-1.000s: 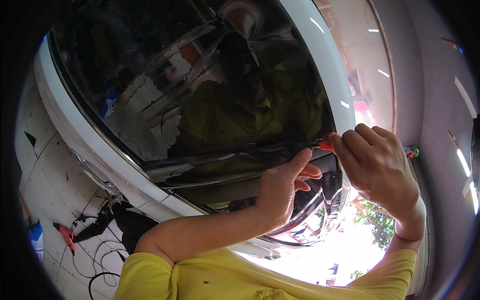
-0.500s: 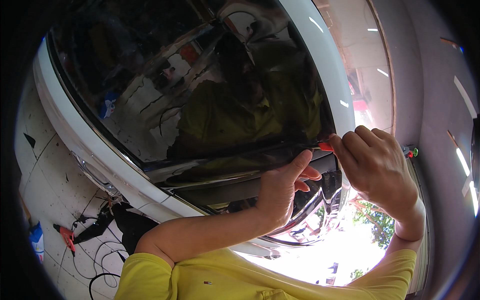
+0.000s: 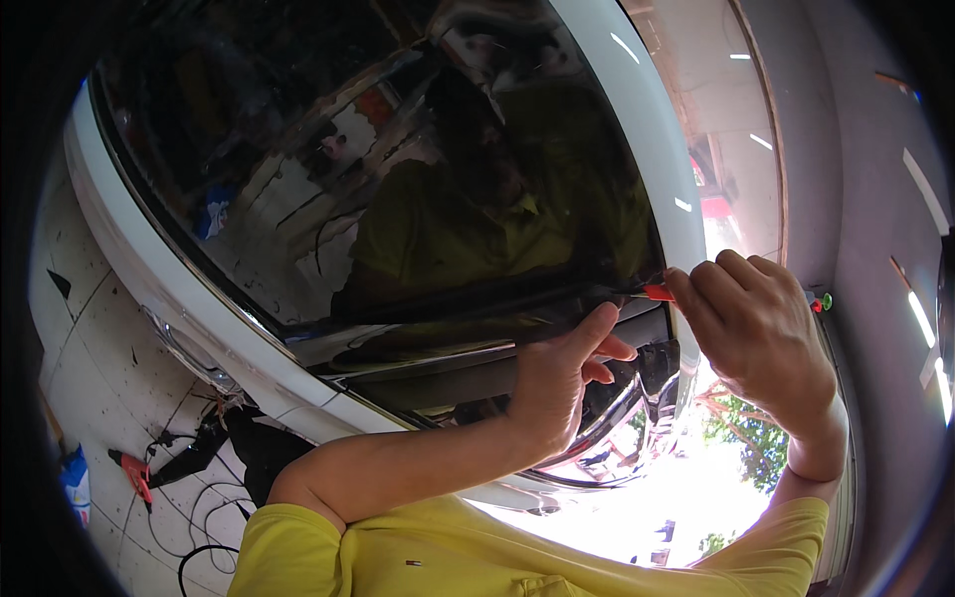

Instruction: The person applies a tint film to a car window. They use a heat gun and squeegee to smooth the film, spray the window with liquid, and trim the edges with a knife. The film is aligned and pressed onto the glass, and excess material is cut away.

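Note:
My right hand [image 3: 753,333] is closed round a slim red utility knife [image 3: 658,292], its thin tip pointing left at the dark film near the window's right corner. Most of the knife is hidden by the fingers. My left hand [image 3: 562,383] is open, with the thumb against the lower edge of the dark, glossy film [image 3: 428,298] and the fingers apart from it. The film lies over a car side window [image 3: 259,169], and its lower part hangs past the glass. White body panels [image 3: 652,129] frame the window.
A red heat gun [image 3: 134,476] with a looping cord lies on the tiled floor [image 3: 85,358] at lower left, beside dark scraps. A chrome door handle [image 3: 184,348] juts from the car. A grey wall [image 3: 875,179] stands at right. Small green-and-red pieces [image 3: 822,302] show beyond my right hand.
My right hand and the knife have shifted slightly right, and more of the thin tip shows. My left hand has hardly moved.

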The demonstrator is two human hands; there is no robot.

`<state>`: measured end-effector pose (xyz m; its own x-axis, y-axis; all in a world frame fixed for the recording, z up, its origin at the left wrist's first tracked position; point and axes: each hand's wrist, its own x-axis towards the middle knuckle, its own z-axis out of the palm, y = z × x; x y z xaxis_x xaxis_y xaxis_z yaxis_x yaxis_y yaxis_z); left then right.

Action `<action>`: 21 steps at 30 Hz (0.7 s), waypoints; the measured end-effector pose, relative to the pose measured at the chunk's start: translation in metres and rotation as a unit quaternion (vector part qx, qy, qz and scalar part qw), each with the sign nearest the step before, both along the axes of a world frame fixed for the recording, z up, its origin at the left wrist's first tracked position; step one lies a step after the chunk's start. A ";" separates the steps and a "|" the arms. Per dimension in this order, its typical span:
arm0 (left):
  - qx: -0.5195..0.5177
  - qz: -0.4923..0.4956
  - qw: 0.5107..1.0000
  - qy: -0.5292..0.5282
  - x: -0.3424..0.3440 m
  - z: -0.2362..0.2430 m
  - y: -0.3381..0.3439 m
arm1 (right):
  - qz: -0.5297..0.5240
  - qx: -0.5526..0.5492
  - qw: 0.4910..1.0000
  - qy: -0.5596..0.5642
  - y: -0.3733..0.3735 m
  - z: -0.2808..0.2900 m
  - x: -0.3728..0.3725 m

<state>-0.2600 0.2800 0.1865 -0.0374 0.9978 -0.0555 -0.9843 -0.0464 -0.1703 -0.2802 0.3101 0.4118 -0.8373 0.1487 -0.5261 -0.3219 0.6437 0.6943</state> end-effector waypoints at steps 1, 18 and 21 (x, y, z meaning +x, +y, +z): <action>0.001 0.001 1.000 -0.003 0.000 0.000 0.000 | 0.000 0.002 1.000 0.000 0.000 0.001 0.000; 0.042 -0.006 0.999 -0.032 -0.006 -0.004 -0.026 | 0.001 0.097 0.995 0.027 -0.023 0.032 0.004; 0.064 -0.018 0.997 0.036 -0.016 -0.009 -0.046 | -0.030 0.094 0.991 0.087 -0.029 0.040 0.007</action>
<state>-0.2759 0.2340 0.1774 -0.0004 0.9972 0.0744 -0.9949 0.0071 -0.1008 -0.2731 0.2807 0.4513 -0.8998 0.2826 -0.3325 -0.1513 0.5126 0.8452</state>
